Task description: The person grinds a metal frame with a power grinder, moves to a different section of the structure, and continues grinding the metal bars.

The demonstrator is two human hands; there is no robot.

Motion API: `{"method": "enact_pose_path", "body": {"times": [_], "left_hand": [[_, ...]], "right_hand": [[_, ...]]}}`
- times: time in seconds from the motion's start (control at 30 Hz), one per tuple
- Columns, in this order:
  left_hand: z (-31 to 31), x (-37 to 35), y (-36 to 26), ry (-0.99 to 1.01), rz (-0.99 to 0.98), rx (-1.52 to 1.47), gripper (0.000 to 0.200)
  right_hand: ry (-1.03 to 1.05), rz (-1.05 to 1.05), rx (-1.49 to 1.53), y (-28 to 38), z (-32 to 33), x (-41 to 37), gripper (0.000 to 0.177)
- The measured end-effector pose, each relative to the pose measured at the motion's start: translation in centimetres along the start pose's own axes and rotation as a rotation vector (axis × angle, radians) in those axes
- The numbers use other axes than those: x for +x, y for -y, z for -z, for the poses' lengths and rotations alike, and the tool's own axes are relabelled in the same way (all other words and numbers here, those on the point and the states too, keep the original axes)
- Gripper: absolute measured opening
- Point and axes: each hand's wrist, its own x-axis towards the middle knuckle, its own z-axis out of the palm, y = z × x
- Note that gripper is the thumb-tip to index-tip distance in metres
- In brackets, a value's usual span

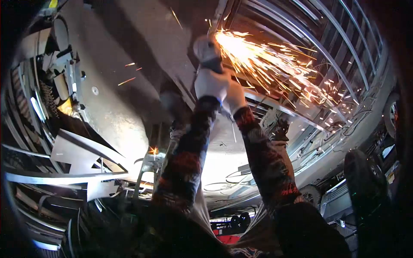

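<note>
Both of my hands, in pale gloves, are wrapped round an angle grinder (207,50) near the top middle of the view. My left hand (211,84) is closed on its body, and my right hand (235,95) is closed beside it, a little lower and to the right. The grinder's head is at a metal bar (218,16), and a bright spray of sparks (258,56) streams from there to the right and down. The exact contact point is lost in glare.
Metal tubes (318,36) form a frame at the upper right. Cut sheet pieces (77,155) and long strips lie at the left. Cables (234,177) curl on the floor. Wheels (309,195) stand at the lower right, and a dark shoe (361,172) is nearby.
</note>
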Motion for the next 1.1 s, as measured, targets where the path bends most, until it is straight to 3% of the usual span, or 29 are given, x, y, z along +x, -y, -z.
{"method": "enact_pose_path", "body": {"times": [0.03, 0.07, 0.13, 0.2, 0.27, 0.33, 0.4, 0.43, 0.47, 0.57, 0.67, 0.73, 1.03, 1.1], "left_hand": [[-1.0, -1.0, 1.5, -0.009, -0.006, 0.035, 0.041], [-1.1, -1.7, 2.0, -0.005, 0.011, 0.01, 0.041], [-1.3, -1.1, 1.7, 0.028, 0.083, 0.059, 0.041], [0.7, 0.6, -0.8, 0.052, 0.024, -0.021, 0.043], [0.2, 3.3, -2.2, 0.07, -0.041, 0.087, 0.044], [-0.1, 3.2, -2.6, 0.082, 0.015, 0.04, 0.043], [-0.2, 0.5, -1.2, 0.064, -0.029, -0.021, 0.042], [-0.5, -0.5, -0.4, 0.056, 0.008, 0.025, 0.04], [-2.7, -0.6, 2.1, 0.035, -0.063, 0.052, 0.04], [-0.8, -0.6, 0.8, 0.051, 0.033, 0.06, 0.041], [-0.5, 0.5, -0.1, 0.051, -0.061, 0.08, 0.043], [-0.6, 0.5, -0.2, 0.085, -0.01, 0.082, 0.045], [-0.7, -0.2, -0.9, 0.139, 0.027, 0.144, 0.044], [-0.9, -0.7, -0.4, 0.059, -0.037, 0.061, 0.044]], "right_hand": [[0.048, -0.103, 0.098, -0.2, -0.3, -1.5, 0.043], [-0.064, 0.041, 0.002, 0.8, 0.3, -2.6, 0.04], [0.028, -0.027, -0.024, 1.0, 0.5, -2.0, 0.039], [-0.009, 0.156, -0.06, 0.4, 0.3, 0.9, 0.034], [-0.097, 0.081, 0.127, 0.2, 0.7, 3.3, 0.026], [-0.019, 0.019, 0.052, 0.1, 1.0, 3.2, 0.032], [-0.088, 0.228, -0.143, -1.3, 0.3, 0.5, 0.045], [-0.191, 0.202, -0.028, -2.4, -1.3, -0.8, 0.054], [-0.071, 0.122, 0.034, -4.3, -3.3, -1.5, 0.056], [-0.046, 0.077, -0.046, -2.9, -3.3, -1.0, 0.046], [-0.046, -0.07, 0.114, -0.1, -0.5, 0.0, 0.031], [-0.094, -0.13, 0.17, -0.1, -0.3, -0.2, 0.034], [-0.024, -0.185, 0.202, 0.5, 1.3, -0.9, 0.041], [-0.039, -0.186, 0.236, 0.3, 1.0, -1.0, 0.04]]}}
